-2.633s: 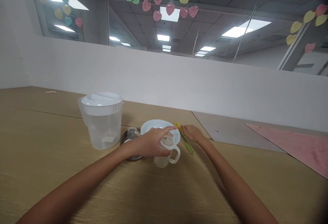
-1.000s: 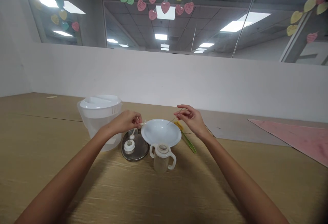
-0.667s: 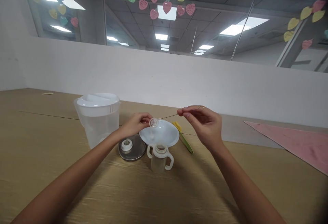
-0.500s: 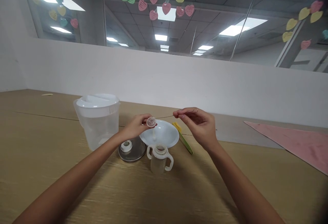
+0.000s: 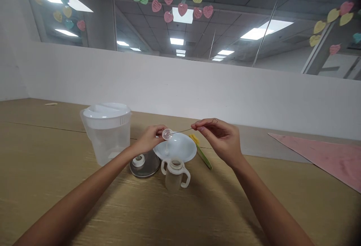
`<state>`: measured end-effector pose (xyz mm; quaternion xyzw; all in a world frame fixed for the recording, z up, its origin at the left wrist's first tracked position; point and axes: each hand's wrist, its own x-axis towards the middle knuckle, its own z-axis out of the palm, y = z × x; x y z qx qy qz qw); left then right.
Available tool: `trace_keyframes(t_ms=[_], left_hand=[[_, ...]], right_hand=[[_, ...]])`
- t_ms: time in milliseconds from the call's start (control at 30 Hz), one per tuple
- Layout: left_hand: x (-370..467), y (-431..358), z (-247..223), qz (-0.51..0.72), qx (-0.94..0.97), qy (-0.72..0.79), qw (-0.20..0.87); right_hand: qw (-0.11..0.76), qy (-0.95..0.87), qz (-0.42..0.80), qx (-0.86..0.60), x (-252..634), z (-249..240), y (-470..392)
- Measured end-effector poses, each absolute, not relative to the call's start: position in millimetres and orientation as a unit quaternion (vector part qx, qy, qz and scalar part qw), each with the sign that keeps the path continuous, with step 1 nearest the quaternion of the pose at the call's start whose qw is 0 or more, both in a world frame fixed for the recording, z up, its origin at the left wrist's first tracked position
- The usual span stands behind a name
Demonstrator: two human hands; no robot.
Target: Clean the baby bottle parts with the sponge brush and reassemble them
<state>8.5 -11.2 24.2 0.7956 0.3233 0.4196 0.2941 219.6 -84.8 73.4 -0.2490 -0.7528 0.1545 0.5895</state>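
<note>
Teat (image 5: 167, 135) in curled left fingers (image 5: 159, 127), wire (image 5: 182, 130) in pinched right fingers (image 5: 199, 124)

The translucent teat (image 5: 167, 135) looks like smooth plastic or silicone, the thin wire (image 5: 182, 131) metal. The bowl (image 5: 181, 150) is smooth and glossy, the tray (image 5: 152, 166) dull metal, the bottle (image 5: 173, 180) cloudy plastic, the pitcher (image 5: 111, 141) translucent plastic; the tabletop (image 5: 135, 212) shows wood-like grain.

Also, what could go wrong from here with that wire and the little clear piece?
The thin wire in the right hand points at the small clear piece, so a slip might poke the left hand holding it. Held up in the air, that piece could also drop. The uncapped two-handled cup stands nearby and might get knocked over.
</note>
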Motion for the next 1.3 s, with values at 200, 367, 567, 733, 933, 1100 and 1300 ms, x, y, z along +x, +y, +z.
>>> trace_keyframes(t_ms=[200,367,567,733,933,1100,1300], left_hand=[[8,-9,22,0.419,0.795,0.331,0.290],[7,-8,23,0.416,0.794,0.331,0.293],[8,-10,25,0.418,0.787,0.331,0.310],[8,-9,24,0.414,0.790,0.330,0.309],[11,-7,20,0.405,0.811,0.337,0.256],[16,-4,15,0.399,0.822,0.328,0.241],[22,-6,12,0.398,0.827,0.316,0.241]], right_hand=[[0.587,-0.760,0.121,-0.250,221,72,-84],[0.582,-0.765,0.112,-0.251,221,72,-85],[0.579,-0.767,0.111,-0.252,222,72,-85],[0.573,-0.773,0.106,-0.252,222,71,-84],[0.549,-0.787,0.080,-0.270,220,67,-79],[0.538,-0.791,0.041,-0.288,213,64,-76],[0.536,-0.787,-0.039,-0.304,204,57,-78]])
